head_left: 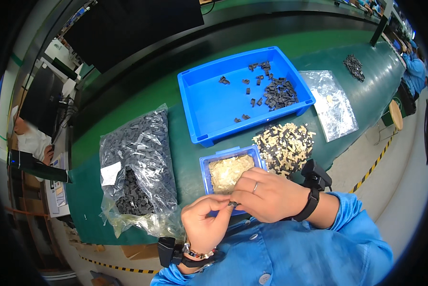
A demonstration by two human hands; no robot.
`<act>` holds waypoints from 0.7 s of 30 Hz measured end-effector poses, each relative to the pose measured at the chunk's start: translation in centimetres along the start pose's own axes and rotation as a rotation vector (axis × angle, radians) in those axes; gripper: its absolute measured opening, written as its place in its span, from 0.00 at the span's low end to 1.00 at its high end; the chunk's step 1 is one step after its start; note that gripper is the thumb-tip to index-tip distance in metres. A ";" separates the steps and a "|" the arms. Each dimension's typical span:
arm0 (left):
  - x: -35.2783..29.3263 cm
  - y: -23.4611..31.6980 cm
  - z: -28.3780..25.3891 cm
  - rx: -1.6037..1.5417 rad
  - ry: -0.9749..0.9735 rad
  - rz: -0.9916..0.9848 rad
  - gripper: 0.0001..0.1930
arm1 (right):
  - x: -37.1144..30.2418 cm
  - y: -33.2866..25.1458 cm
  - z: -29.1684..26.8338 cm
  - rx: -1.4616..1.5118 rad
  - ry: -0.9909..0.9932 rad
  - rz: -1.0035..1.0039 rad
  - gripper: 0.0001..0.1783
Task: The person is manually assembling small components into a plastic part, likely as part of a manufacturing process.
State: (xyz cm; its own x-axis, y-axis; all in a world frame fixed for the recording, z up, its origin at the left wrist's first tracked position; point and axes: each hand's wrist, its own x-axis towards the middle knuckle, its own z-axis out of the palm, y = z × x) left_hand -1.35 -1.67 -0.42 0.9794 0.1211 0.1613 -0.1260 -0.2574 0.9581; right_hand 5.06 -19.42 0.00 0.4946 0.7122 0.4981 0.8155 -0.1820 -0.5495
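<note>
My left hand [205,223] and my right hand [270,194] meet in front of my blue jacket, fingertips pinched together. Between them is a small black plastic part [233,204], mostly covered by the fingers. Just beyond my hands stands a small blue bin [205,174] holding thin, pale yellowish pieces [230,172], its near side partly hidden by my right hand. To its right lies a loose heap of small cream and black parts [285,148] on the green table mat.
A large blue tray [195,114] with scattered black parts [281,93] stands farther back. At the left lies a clear bag [142,157] full of black parts. On the right are a flat plastic bag [335,112] and a small black pile [354,67]. Other people sit at both sides.
</note>
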 end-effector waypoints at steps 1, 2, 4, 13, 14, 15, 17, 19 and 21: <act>0.1 0.0 -0.1 -0.006 0.001 0.002 0.04 | -0.1 0.2 0.0 -0.008 0.011 -0.023 0.12; 0.1 0.0 -0.2 -0.018 -0.012 -0.009 0.04 | -0.1 0.2 -0.1 -0.010 0.005 -0.025 0.12; 0.0 -0.1 -0.5 -0.034 -0.020 -0.019 0.04 | -0.1 0.2 -0.3 -0.010 -0.045 -0.040 0.12; 1.1 -0.9 -2.3 0.532 0.048 0.082 0.15 | 0.8 5.1 -4.1 -0.303 0.518 0.293 0.14; 1.0 -1.4 -2.4 0.523 0.045 0.083 0.15 | 0.9 6.2 -4.6 -0.274 0.617 0.386 0.17; 1.0 -2.3 -2.4 0.421 -0.001 -0.020 0.15 | 0.8 8.2 -4.3 -0.017 0.774 0.440 0.20; 0.6 -3.0 -2.4 0.313 -0.049 -0.123 0.16 | -0.1 8.5 -5.1 0.048 0.759 0.486 0.16; 0.3 -3.4 -2.3 0.295 -0.074 -0.144 0.17 | -1.1 8.0 -5.8 -0.097 0.625 0.494 0.14; 0.0 -3.4 -2.1 0.287 -0.069 -0.156 0.19 | -2.4 7.5 -6.0 -0.238 0.494 0.504 0.11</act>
State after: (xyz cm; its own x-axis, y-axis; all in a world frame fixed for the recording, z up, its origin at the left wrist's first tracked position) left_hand -1.29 1.20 -3.15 0.9930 0.1176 -0.0075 0.0659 -0.5017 0.8625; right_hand 11.78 -26.53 -1.32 0.8578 0.1263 0.4983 0.4692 -0.5882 -0.6586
